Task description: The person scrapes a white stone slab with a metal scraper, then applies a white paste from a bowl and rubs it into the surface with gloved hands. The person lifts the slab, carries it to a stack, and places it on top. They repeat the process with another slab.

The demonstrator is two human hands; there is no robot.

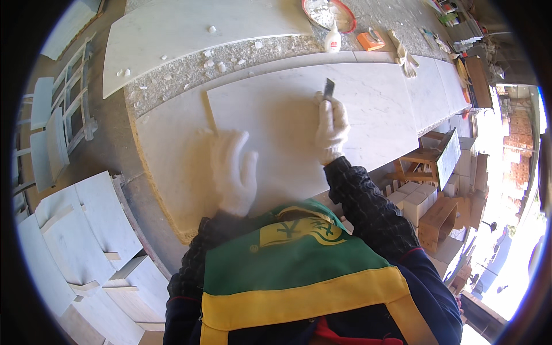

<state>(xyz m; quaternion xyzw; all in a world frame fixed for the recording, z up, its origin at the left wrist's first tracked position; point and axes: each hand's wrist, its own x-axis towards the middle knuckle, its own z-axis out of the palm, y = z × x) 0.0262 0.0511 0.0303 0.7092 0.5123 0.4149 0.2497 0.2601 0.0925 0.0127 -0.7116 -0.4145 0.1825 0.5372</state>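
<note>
Plainly, the white slab (374, 103) lies beneath the left hand (233, 172) and the right hand (333, 131). By the slab's left edge, the left hand is loosely open, contact unclear; over the slab's middle, the right hand grips a flat grey blade (329, 88).

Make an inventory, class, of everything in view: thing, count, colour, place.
Flat blade: one, grey, in right hand
Top slab: one, white, beneath right hand
Far slab: one, pale, upper left
Chips: several, white, by far slab
Bowl: one, red rim, top
Bottle: one, white, below bowl
Box: one, orange, beside bottle
Loose gloves: count unclear, pale, beside box
Wooden items: several, brown, right
Panels: several, pale, lower left
Apron: one, green and yellow, bottom
Left hand: one, gloved white, left of centre
Right hand: one, gloved white, near centre
</note>
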